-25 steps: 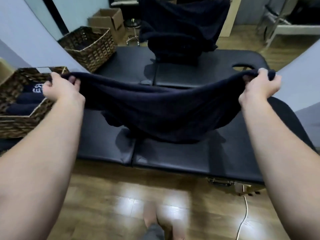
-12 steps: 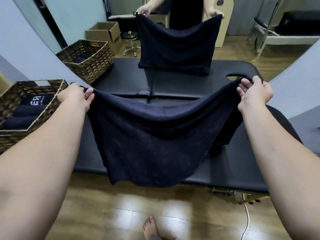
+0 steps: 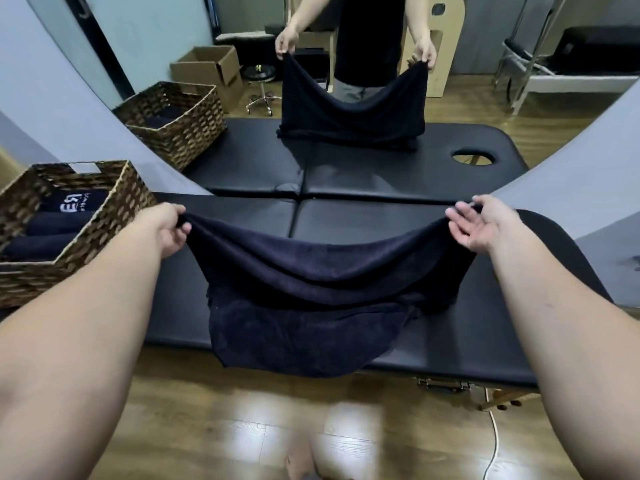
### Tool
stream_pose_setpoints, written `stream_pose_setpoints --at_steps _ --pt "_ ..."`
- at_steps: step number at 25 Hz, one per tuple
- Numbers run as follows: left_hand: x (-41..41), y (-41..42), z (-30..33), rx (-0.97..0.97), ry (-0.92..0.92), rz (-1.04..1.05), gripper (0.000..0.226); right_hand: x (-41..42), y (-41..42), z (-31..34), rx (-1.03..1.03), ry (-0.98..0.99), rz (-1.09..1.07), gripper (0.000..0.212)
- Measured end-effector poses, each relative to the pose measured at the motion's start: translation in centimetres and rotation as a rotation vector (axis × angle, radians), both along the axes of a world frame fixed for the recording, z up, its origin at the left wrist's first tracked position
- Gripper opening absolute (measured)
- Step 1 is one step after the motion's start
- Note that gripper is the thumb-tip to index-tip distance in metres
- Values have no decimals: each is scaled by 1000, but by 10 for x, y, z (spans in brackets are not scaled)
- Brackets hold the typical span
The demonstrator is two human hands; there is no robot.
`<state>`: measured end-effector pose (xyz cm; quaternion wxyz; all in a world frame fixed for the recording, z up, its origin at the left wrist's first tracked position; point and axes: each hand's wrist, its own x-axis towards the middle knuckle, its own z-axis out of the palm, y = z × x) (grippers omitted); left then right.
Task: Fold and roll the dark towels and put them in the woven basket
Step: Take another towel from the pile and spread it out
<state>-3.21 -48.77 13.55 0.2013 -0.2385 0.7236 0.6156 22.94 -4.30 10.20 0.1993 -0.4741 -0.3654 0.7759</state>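
- Head view: the left hand (image 3: pixel 169 230) is pinching one top corner of the dark navy terry towel (image 3: pixel 311 292), fingers curled tight round the cloth.
- Head view: the right hand (image 3: pixel 479 226) is at the other top corner, fingers spread and nearly straight; the cloth seems to be draping over them, though whether the thumb is pinching it I cannot tell.
- Half a second ago the towel was hanging clear in front of the black padded massage bed (image 3: pixel 381 216); now its lower part is lying on the bed's top, with the bottom edge spilling over the near side.
- That suggests the towel is being laid flat for folding; folding and rolling are not yet done.
- The brown woven rectangular basket (image 3: pixel 104 237) is sitting at the left end of the bed, already holding rolled dark towels (image 3: pixel 48 233).
- The mirror (image 3: pixel 346 98) behind is repeating the pose.
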Motion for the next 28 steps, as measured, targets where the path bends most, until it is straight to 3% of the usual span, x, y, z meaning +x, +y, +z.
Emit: stream_pose_setpoints --at_steps 3,6,11,17,20,28 --pt "-24 0 41 319 257 255 10 -7 14 42 206 250 -219 7" --pt "-37 4 72 481 407 331 28 -11 9 78 355 375 -288 9" --pt "-21 29 85 496 490 405 7 -19 -15 81 421 381 -294 14" --pt "-15 24 174 662 653 559 16 -5 17 155 536 545 -543 13" --pt "-10 25 228 719 722 521 16 6 28 201 582 639 -637 11" --pt "-2 44 256 593 788 478 10 12 16 225 566 656 -640 10"
